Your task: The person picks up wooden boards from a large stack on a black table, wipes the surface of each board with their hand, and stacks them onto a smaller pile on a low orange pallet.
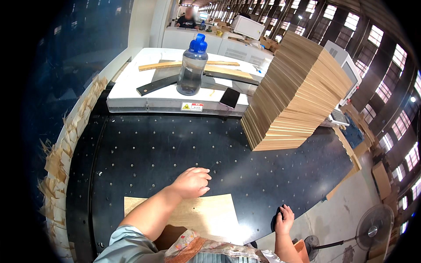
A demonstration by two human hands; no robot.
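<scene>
My left hand (191, 182) hangs over the black table, just past the far edge of a light wood board (212, 212). Its fingers are loosely bent and slightly apart, with nothing visible in them. The board lies flat in front of my body, partly covered by my left forearm and a flowered cloth at my waist. My right hand (285, 219) is at the table's near right edge, fingers apart and no held thing in sight. A dark patch beside its fingers could be a shadow or a small object; I cannot tell.
A tall, leaning stack of wood boards (289, 96) stands at the right back. On the white ledge are a water bottle (192, 72) with a blue lid, a phone (230, 97) and wood strips (228, 71). A fan (372, 230) stands right. Another person (187, 19) sits far back.
</scene>
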